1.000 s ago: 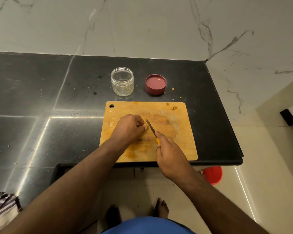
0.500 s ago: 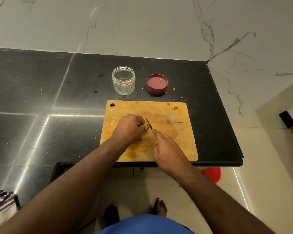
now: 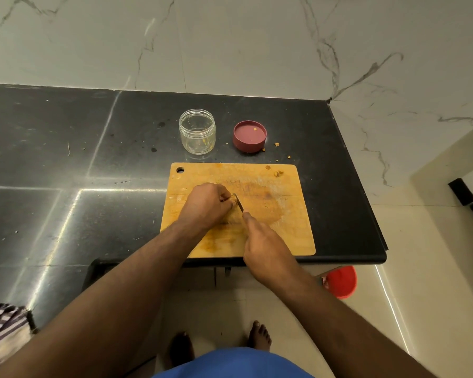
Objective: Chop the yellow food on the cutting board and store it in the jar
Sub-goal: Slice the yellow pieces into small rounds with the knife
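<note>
Left hand [image 3: 206, 204] pinching yellow food [image 3: 233, 198], right hand [image 3: 268, 248] gripping knife [image 3: 239, 204]; no legible writing.

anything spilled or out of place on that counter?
Yes, minor. Yellow crumbs lie scattered on the black counter right of the red lid, off the cutting board; one bit sits inside the upturned lid. Two stray pieces rest at the board's far right corner, away from the knife.

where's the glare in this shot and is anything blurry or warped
Head view: bright streaks of glare cross the black countertop left of the cutting board; wide-angle bending bows the counter edge; the forearms at the bottom are soft, while the jar and lid look sharp.
</note>
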### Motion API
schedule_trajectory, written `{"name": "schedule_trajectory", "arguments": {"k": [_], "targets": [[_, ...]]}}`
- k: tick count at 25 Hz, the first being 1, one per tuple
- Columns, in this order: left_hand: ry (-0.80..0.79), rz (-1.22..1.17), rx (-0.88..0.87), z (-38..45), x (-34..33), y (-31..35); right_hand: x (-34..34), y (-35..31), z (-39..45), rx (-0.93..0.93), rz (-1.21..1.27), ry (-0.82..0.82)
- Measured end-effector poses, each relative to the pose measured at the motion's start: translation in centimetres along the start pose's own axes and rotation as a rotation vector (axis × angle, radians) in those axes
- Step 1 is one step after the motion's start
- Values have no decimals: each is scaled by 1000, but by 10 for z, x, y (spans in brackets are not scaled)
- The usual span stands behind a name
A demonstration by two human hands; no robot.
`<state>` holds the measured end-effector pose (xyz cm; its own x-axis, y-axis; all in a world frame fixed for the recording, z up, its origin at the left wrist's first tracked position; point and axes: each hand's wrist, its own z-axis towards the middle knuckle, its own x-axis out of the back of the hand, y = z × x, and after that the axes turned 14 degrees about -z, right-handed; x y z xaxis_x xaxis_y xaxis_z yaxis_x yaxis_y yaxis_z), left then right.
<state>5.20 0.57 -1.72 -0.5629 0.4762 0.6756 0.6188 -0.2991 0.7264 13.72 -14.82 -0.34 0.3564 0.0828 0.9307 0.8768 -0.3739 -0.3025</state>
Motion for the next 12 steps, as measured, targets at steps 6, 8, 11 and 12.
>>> {"name": "schedule_trajectory", "arguments": {"k": [6, 8, 11, 12], "targets": [[-6, -34, 44, -1, 0, 1, -2, 15, -23, -3, 13, 62], [-18, -43, 47, -3, 0, 1, 7, 19, -23, -5, 61, 107], [-20, -59, 32, -4, -1, -1, 18, 21, -23, 9, 138, 123], [-19, -63, 29, -5, -1, -2, 20, 21, -22, 12, 147, 130]]}}
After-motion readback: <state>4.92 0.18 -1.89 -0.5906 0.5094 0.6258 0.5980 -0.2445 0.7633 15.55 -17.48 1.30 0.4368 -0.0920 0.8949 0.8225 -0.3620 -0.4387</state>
